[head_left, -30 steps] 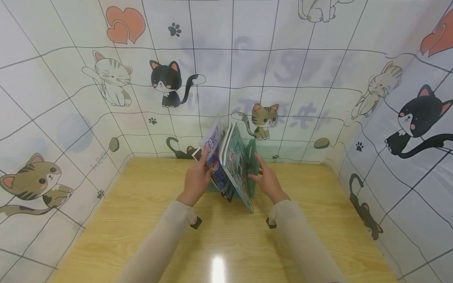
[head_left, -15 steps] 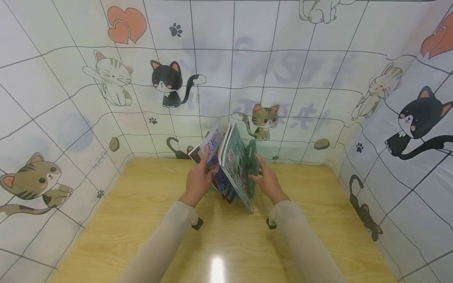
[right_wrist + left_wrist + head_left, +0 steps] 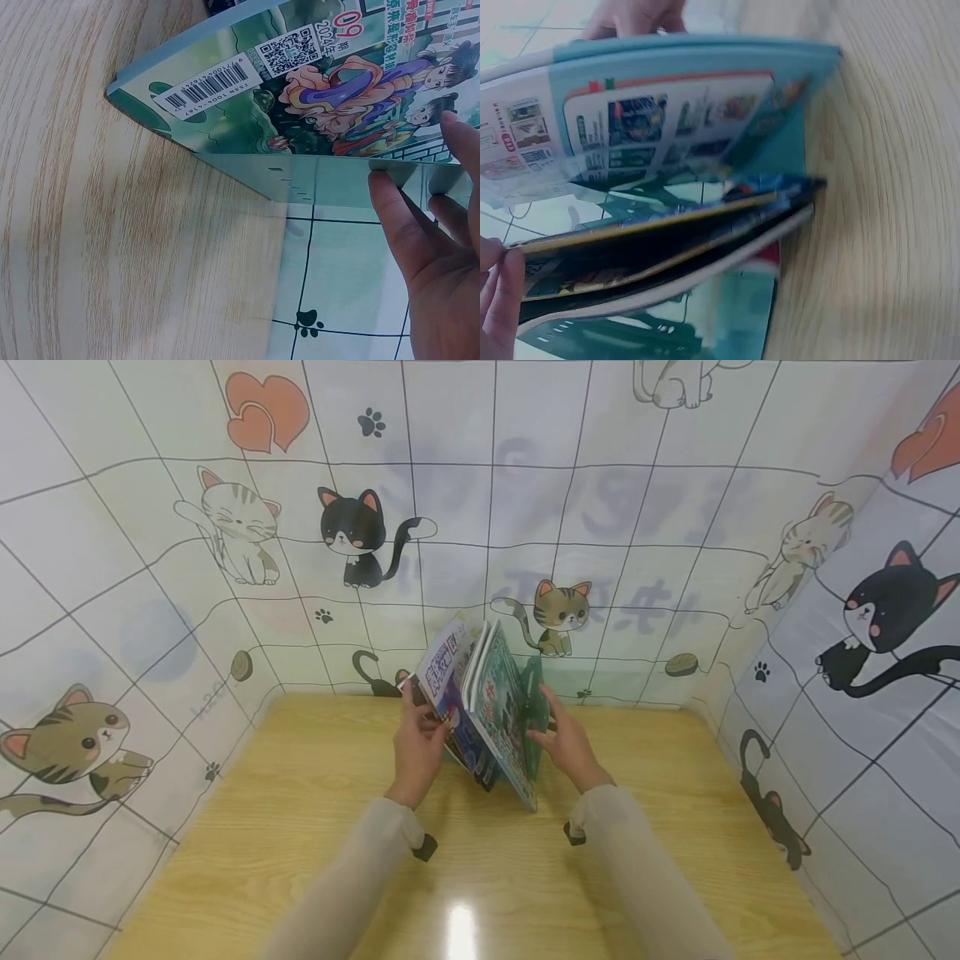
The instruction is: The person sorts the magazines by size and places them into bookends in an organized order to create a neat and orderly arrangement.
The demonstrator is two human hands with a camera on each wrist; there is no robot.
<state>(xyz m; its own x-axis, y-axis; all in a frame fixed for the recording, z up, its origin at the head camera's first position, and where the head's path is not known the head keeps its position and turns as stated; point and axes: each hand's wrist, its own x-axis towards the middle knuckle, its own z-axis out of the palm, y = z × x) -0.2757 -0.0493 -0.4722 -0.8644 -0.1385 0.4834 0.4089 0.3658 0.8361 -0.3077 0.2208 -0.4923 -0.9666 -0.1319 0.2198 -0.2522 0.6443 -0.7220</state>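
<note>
Several magazines stand on edge in a translucent green bookend, leaning and fanned apart. On the left, my left hand grips a purple-and-blue magazine and a dark-edged one beside it, thumb on the near side. The left wrist view shows that hand's fingertips pinching a yellow-edged magazine. A thicker green magazine leans at the right, its lower corner jutting forward. My right hand holds the bookend's right panel, one digit over its edge against the green cover in the right wrist view.
The wooden table spreads in front of the magazines and to both sides. A wall covering with cartoon cats and grid lines stands behind and at both sides. A bright light reflection shows near the table's front.
My left hand's fingers have shifted to the left side of the purple magazine, which leans further left and shows more of its cover. The right hand and the green magazine stay nearly still.
</note>
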